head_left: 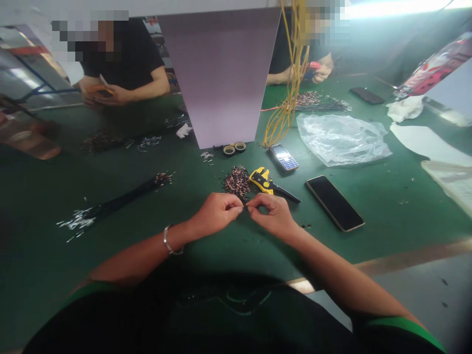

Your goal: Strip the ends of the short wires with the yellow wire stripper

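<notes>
Just above the wrists, below a heap of cut wire pieces (236,182), the left hand (216,214) and right hand (271,216) pinch, fingertips (240,209) closed; anything held is too small to tell.

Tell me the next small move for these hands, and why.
Probably free the right hand and take up the yellow wire stripper: it lies just beyond that hand, beside the pile of short wires, while the right hand and the left hand pinch something too small to make out.
</notes>
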Tool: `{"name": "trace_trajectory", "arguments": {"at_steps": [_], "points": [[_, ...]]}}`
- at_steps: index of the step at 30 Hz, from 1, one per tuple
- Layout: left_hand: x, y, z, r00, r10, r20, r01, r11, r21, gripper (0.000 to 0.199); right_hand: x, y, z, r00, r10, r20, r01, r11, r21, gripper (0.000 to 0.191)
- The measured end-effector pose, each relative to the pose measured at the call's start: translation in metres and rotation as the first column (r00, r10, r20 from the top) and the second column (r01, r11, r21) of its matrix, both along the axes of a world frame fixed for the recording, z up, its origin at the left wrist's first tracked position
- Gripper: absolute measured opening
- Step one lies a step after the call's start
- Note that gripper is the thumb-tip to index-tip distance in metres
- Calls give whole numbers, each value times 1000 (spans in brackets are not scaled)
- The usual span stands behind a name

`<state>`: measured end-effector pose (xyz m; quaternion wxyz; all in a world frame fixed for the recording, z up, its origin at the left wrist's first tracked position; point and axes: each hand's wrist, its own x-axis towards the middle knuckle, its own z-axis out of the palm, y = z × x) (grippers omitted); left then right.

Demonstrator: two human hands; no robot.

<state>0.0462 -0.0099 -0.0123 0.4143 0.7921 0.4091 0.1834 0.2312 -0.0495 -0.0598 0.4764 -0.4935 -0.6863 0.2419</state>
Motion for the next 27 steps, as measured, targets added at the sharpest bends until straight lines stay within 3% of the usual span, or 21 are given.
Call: {"name": "trace_trajectory", "arguments": {"at_steps": [5,8,10,15,20,24,27], "points": [[-3,11,-1,999,5,31,1,982,-188,17,4,1,0,999,-39,3,39,999,16,11],[-6,19,-4,982,146,116,-103,943,-316,15,16,7,0,987,-145,63,142,988,54,11],[-8,24,-7,953,245,178,-159,906,-393,14,27,14,-2,962,-214,173,205,976,67,21],[-13,33,-6,893,368,261,-221,861,-458,12,48,27,-13,781,-283,557,328,945,20,62],[-17,38,-4,849,434,303,-255,837,-484,11,47,29,-21,670,-169,723,352,930,-109,59],[-18,41,-5,830,462,312,-266,820,-507,11,49,32,-24,676,-232,699,428,896,-116,44],[-19,42,-5,818,481,316,-270,806,-528,11,53,36,-24,768,-317,557,468,871,-149,51]]}}
